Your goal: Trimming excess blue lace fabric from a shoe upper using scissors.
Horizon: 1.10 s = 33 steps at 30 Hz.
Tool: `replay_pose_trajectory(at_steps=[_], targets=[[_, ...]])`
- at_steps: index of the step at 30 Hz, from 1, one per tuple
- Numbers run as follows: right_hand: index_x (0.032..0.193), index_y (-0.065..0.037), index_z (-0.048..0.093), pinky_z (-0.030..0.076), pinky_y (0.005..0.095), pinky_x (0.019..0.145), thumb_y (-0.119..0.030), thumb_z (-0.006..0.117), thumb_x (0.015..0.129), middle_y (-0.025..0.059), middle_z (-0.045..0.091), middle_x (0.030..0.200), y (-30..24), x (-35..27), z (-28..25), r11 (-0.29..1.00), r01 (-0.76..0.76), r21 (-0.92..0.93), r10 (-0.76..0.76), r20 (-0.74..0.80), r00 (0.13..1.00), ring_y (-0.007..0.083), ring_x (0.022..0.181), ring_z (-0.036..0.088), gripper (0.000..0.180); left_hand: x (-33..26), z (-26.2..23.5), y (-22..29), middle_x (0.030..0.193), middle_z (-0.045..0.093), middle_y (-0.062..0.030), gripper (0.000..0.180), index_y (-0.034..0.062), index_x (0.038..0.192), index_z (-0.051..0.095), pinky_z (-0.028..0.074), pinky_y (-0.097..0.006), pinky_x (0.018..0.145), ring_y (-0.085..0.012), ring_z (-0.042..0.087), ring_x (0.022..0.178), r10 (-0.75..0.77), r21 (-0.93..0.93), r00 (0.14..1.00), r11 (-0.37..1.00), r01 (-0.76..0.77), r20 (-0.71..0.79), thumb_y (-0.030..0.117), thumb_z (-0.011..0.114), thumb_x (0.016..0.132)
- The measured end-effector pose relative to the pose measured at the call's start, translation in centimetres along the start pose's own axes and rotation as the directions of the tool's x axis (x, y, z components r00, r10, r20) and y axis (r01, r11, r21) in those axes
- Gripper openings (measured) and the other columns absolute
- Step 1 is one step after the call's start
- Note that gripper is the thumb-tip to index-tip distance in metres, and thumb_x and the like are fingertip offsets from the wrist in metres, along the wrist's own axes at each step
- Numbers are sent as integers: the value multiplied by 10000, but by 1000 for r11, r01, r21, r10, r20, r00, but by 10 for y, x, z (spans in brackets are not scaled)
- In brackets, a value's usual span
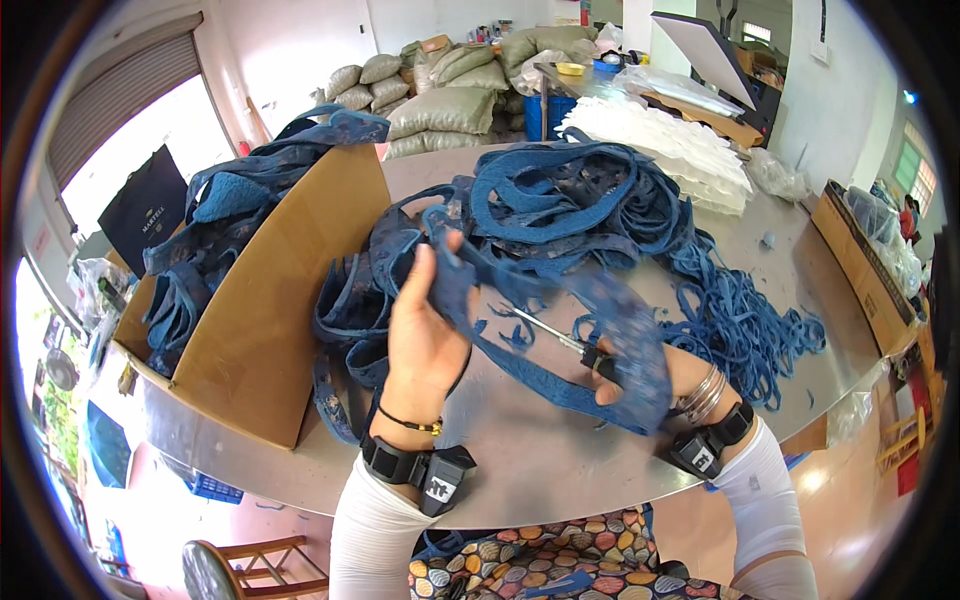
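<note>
the metal surface (520, 470) carries a heap of blue strips (560, 205). in front of it, a held strip (625, 330) spans left to right between the hands, looping down at its right end. the left hand (425, 335) pinches its upper left part between thumb and fingers. the right hand (685, 374) curls its fingers round the scissors (553, 334), which slant up-left toward the left hand. blur smears the strip, which hides part of the right hand; whether the blades are parted, i cannot tell.
</note>
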State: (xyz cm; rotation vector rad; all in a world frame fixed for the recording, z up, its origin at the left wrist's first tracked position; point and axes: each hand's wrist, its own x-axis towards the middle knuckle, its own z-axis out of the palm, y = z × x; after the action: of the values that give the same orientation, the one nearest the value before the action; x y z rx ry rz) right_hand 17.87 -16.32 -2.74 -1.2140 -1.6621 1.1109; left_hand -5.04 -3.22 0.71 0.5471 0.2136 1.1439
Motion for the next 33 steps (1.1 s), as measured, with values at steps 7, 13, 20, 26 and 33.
replay_pose_trajectory(at_steps=[7, 13, 20, 26, 33], targets=[[757, -29, 532, 382, 248, 429, -462, 707, 748, -8, 488, 569, -4, 9, -14, 956, -201, -215, 106, -388, 916, 93, 480, 480, 467, 7, -11, 13, 844, 506, -18, 341, 79, 1258, 475, 419, -230, 633, -97, 465, 715, 142, -23, 990, 990, -142, -15, 160, 508, 928], [986, -12, 507, 381, 181, 421, -329, 571, 886, -16, 501, 639, 0, 6, -9, 941, 28, 336, -2, -77, 997, 59, 476, 477, 338, -1, -8, -10, 1001, 586, -1, 423, 50, 1279, 461, 485, -275, 802, -110, 569, 889, -17, 309, 992, 951, -23, 126, 34, 569, 870], [1048, -7, 461, 375, 205, 506, -536, 511, 847, -28, 458, 694, -5, 2, 12, 990, -26, 136, 0, 182, 983, 51, 527, 442, 568, -7, 5, -14, 992, 588, -7, 538, 45, 1334, 392, 481, -274, 828, -107, 570, 891, 23, 287, 984, 955, -74, 177, -1, 600, 839], [1107, -20, 428, 366, 207, 528, -615, 508, 819, -23, 447, 725, -11, 0, 19, 961, -29, 276, -53, 286, 957, 47, 552, 430, 666, -14, 10, -17, 982, 590, -23, 654, 22, 1373, 318, 473, -279, 843, -109, 571, 896, 42, 319, 967, 940, -124, 250, -61, 618, 797], [1109, -28, 441, 356, 204, 561, -700, 481, 770, -18, 449, 758, -5, -6, 12, 949, -37, 315, -67, 314, 947, 54, 563, 414, 753, -10, 10, -10, 997, 576, -16, 701, -7, 1388, 274, 459, -251, 837, -79, 545, 888, 119, 603, 925, 727, -329, 361, -82, 615, 780]])
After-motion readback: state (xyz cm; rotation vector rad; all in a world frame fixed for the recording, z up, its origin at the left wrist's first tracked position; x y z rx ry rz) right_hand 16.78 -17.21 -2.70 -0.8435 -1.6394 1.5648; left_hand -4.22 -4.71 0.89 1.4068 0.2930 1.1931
